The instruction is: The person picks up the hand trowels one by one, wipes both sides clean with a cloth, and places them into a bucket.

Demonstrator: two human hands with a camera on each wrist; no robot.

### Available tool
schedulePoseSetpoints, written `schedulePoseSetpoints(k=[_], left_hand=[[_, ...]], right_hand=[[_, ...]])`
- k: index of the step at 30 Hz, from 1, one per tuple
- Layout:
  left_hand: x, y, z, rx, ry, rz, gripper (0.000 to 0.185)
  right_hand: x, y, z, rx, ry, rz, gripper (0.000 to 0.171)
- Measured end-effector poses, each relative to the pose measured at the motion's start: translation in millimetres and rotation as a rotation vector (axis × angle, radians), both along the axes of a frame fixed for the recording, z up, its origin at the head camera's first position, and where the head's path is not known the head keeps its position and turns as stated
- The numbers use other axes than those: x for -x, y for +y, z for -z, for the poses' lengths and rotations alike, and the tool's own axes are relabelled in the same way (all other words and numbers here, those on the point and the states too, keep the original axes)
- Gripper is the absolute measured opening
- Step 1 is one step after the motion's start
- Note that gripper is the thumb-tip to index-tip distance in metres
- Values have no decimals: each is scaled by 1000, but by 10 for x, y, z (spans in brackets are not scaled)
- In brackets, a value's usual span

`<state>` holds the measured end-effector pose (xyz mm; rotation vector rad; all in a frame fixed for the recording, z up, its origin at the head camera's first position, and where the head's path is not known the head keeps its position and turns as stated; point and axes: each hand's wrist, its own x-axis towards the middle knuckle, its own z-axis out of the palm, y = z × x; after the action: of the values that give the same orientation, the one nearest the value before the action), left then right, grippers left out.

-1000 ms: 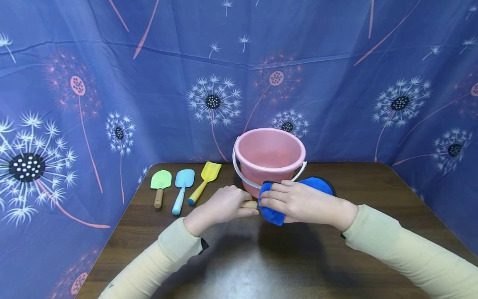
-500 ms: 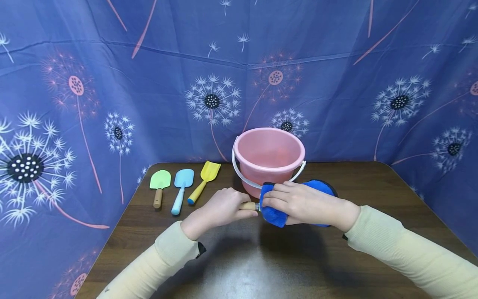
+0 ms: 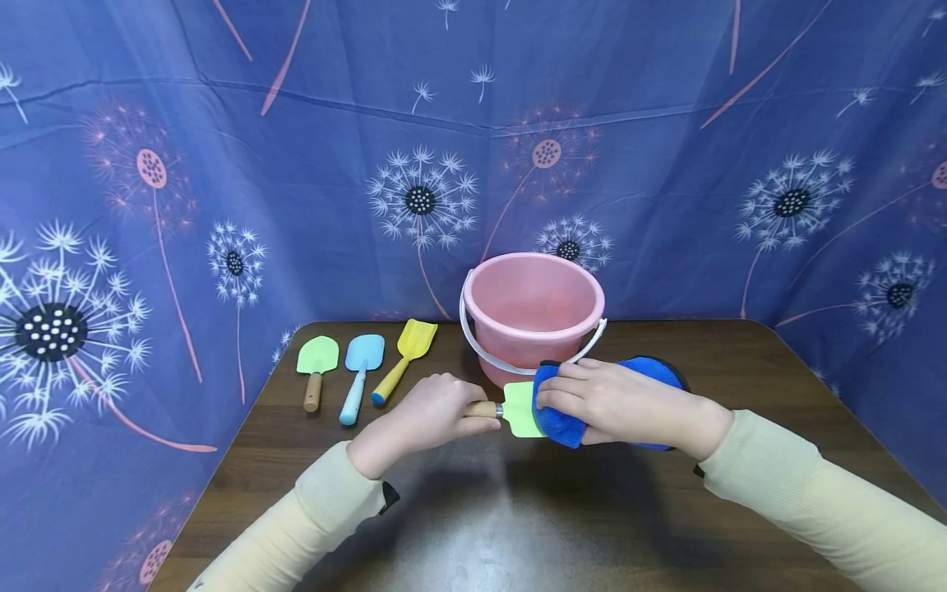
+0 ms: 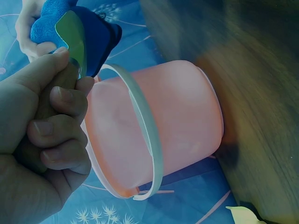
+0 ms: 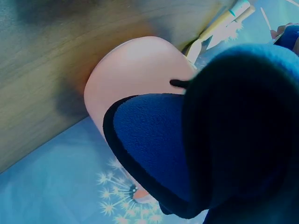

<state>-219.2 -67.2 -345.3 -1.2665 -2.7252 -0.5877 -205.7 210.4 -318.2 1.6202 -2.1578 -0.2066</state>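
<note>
My left hand [image 3: 436, 407] grips the wooden handle [image 3: 482, 409] of a toy shovel with a light green blade [image 3: 521, 409]. In the left wrist view the fingers curl round that handle, and the green blade [image 4: 72, 39] reaches up to the cloth. A blue cloth [image 3: 561, 411] with a dark edge is bunched in my right hand [image 3: 610, 403], wrapped over the far end of the blade. The right wrist view is mostly filled by the blue cloth [image 5: 149, 140], which hides the right fingers there. Both hands are held in front of the pink bucket [image 3: 518, 329].
Left of the bucket, a green shovel [image 3: 318, 362], a blue shovel [image 3: 361, 370] and a yellow shovel [image 3: 407, 353] lie side by side on the brown wooden table [image 3: 710, 518]. The bucket's white handle [image 3: 481, 349] hangs down its front. Behind is a blue dandelion-print curtain [image 3: 651, 107].
The hands have drawn apart slightly, the left going left with the shovel and the right going right with the cloth. More of the green blade now shows between them.
</note>
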Motion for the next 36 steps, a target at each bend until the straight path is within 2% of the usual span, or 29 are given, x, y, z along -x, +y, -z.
schedulePoseSetpoints(k=[12,20,24,31,36], left_hand=[[-13,-104,35,-3,57,-34,34],[-11,-195,78,-25,46,-50,32],[-16,-246,71,-46,49,-79,33],[-25,-330,4,-57,150,-132,28],[-47,-361,-44,-58,171,-165,22]], right_hand=[[-6,184,23,0,-20,42,55],[-7,323,27,25,-27,85,61],[-11,376,24,64,-36,105,59],[-31,440,-23,180,-112,114,50],[-35,452,-50,288,-161,109,52]])
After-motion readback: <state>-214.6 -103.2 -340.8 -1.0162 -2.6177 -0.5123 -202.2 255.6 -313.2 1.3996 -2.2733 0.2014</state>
